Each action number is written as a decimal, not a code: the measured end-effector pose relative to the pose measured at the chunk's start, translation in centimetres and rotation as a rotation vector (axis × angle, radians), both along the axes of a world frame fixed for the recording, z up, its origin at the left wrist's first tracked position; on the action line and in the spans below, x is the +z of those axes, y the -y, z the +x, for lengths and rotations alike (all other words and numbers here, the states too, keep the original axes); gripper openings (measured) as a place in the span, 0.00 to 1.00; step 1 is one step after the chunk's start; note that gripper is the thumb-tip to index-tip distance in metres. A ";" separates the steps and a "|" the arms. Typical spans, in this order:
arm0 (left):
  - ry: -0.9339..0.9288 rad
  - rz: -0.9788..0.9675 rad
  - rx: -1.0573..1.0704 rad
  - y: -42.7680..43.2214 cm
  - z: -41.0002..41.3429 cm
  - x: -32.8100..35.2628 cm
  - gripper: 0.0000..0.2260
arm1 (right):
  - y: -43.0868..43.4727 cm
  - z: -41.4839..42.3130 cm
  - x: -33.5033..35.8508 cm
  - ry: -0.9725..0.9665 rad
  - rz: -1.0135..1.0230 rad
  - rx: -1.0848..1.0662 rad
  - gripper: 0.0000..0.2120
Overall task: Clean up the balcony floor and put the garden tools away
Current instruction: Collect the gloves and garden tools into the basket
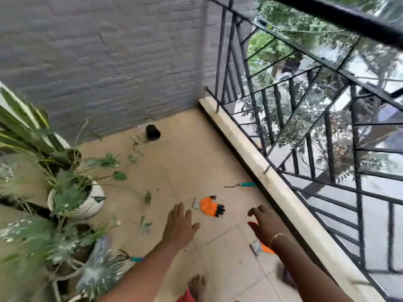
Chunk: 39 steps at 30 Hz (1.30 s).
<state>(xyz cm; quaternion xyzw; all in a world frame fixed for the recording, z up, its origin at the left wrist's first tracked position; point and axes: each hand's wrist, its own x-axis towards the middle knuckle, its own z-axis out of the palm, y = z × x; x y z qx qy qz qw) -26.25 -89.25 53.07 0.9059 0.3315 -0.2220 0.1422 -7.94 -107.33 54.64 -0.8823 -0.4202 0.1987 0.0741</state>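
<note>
- Left hand (181, 223), lower centre: fingers straight, holding nothing.
- Right hand (265, 225), beside it: fingers loosely spread, empty.
- Glove (210, 205) on the floor (196, 166), just above both hands.
- Fork (242, 185) centre right by the kerb (250, 155); rake (130, 257) lower left.

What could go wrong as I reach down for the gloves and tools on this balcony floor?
The bare foot stands near the pronged hand rake by the plants; a step left might land on it. One orange glove lies half hidden under the right forearm, so it could be missed. Cut leaves scattered on the tiles may be slippery.
</note>
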 end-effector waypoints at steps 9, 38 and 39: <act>0.075 -0.051 0.019 -4.2 10.4 -1.1 0.25 | -3.1 8.6 -2.2 -0.061 -0.150 -0.028 0.14; 0.305 -0.510 0.611 -7.3 42.6 -28.9 0.31 | -16.6 39.7 -29.9 -0.216 -0.455 0.105 0.14; 0.284 -0.517 0.641 -7.0 42.5 -31.2 0.34 | -16.9 39.8 -32.5 -0.218 -0.476 0.134 0.15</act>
